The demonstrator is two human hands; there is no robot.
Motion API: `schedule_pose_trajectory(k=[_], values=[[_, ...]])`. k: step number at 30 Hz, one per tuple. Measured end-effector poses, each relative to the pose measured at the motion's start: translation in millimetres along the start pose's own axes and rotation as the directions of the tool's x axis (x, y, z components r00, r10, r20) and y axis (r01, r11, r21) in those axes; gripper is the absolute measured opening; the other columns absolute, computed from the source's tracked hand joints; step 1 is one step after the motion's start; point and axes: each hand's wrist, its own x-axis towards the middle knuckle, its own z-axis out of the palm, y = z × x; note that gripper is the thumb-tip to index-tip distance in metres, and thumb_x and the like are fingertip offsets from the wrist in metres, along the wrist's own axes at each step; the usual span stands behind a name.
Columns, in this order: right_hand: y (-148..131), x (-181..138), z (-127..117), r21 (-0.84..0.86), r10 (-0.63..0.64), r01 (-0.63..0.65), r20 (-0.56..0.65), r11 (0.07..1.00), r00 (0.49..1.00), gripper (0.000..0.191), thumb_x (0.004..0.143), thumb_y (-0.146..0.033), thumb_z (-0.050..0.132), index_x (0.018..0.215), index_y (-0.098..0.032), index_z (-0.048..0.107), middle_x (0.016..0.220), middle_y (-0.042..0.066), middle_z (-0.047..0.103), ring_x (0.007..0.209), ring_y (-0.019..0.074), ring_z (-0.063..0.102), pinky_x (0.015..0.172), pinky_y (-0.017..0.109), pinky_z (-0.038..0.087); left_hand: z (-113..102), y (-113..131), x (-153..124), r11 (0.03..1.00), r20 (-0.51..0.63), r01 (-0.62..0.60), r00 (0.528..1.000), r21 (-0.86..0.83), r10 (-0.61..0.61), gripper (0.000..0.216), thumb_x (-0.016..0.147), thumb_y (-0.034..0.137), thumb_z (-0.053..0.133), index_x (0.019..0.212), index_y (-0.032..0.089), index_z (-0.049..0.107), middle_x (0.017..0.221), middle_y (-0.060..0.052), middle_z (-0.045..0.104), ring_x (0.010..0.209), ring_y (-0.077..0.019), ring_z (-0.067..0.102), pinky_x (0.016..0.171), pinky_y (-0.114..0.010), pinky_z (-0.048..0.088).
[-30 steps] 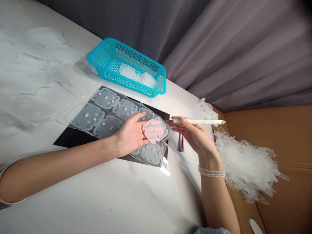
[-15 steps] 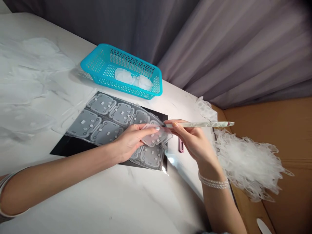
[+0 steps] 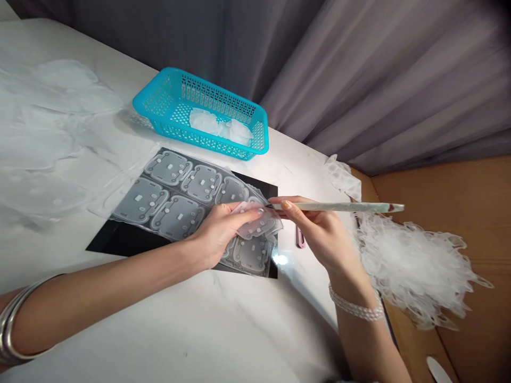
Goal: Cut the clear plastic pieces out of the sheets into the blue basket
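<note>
My left hand (image 3: 223, 229) pinches a translucent film piece (image 3: 255, 226) with small holes, lifted at the right part of a stack of die-cut film sheets (image 3: 178, 217). In my right hand (image 3: 315, 229) is a slim, pale marbled tool (image 3: 351, 207), held like a pen. Its dark tip meets the upper edge of the film piece, close to my left thumb; the exact shape of the tip is too small to tell. The sheets carry rows of rounded-square cutouts and lie on a black mat (image 3: 115, 238).
Behind the sheets stands a blue plastic basket (image 3: 199, 146) with white film pieces inside. Loose clear film (image 3: 43, 117) spreads over the left of the table. At right, a cardboard box (image 3: 435, 186) holds a heap of film scraps (image 3: 415, 266). A pink cutter (image 3: 301, 238) lies near my right hand.
The tool's far end has swung slightly and now reaches further right in view. Both hands keep their hold on the film piece and the tool. The whole view has shifted a little.
</note>
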Motion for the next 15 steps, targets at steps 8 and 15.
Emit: schedule_pose_trajectory(k=[8,15], values=[[-7,-12,20,-0.338,-0.202,0.190,-0.001,0.922,0.979,0.029,0.099,-0.036,0.050,0.100,-0.018,0.072,0.086,0.006,0.073,0.066,0.0140,0.058,0.058,0.028,0.043,-2,-5,-4,0.994,-0.045,-0.047,0.998,0.096,0.051,0.019,0.076,0.033,0.077,0.084,0.016,0.074,0.086,-0.005,0.071,0.085,-0.0167,0.062,0.077,-0.028,0.044],[-7,-15,29,-0.426,-0.213,0.210,0.042,0.880,0.976,0.029,0.101,-0.033,0.046,0.092,-0.021,0.071,0.078,0.003,0.070,0.055,0.0122,0.047,0.054,0.028,0.038,-1,-7,-5,0.990,-0.082,-0.049,0.995,0.131,0.060,0.020,0.071,0.034,0.080,0.079,0.016,0.074,0.081,-0.004,0.069,0.080,-0.0171,0.060,0.075,-0.028,0.042]])
